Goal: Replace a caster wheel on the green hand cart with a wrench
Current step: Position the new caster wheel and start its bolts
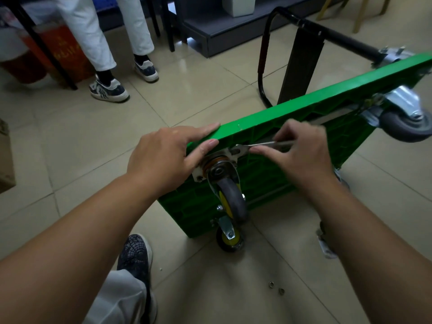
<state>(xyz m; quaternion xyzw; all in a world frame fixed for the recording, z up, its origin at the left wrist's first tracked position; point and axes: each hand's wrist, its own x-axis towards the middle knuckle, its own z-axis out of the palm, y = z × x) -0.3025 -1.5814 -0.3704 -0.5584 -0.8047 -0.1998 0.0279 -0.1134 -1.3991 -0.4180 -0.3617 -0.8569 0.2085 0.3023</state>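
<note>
Head view, nearest first: at 7 o'clock the wearer's shoe stands on the tiled floor. At 5 o'clock two small metal rings lie loose on the tiles, well apart from everything. A metal bracket lies at 4 o'clock, partly hidden by the right forearm.

At centre the cart stands tipped on its long edge, with its ribbed underside facing the camera. Its near corner sits on the floor at 6 o'clock, and the lower caster there touches the tiles. Just above it the caster juts toward the camera on its plate, near the cart's upper edge.

The left hand lies with straight fingers on that upper edge at the corner, one fingertip just beside the plate, gripping nothing. The right hand pinches the wrench by its shaft, and the wrench head sits at the plate's upper corner.

At 3 o'clock the far caster hangs off the floor. Behind the cart the black handle runs out across the tiles toward 1 o'clock.

Open tile lies from 9 to 11 o'clock, edged by a cardboard box at 9. A standing person's sneakers and a red box are at 10 to 11. At 12 a grey platform closes off the far side.
</note>
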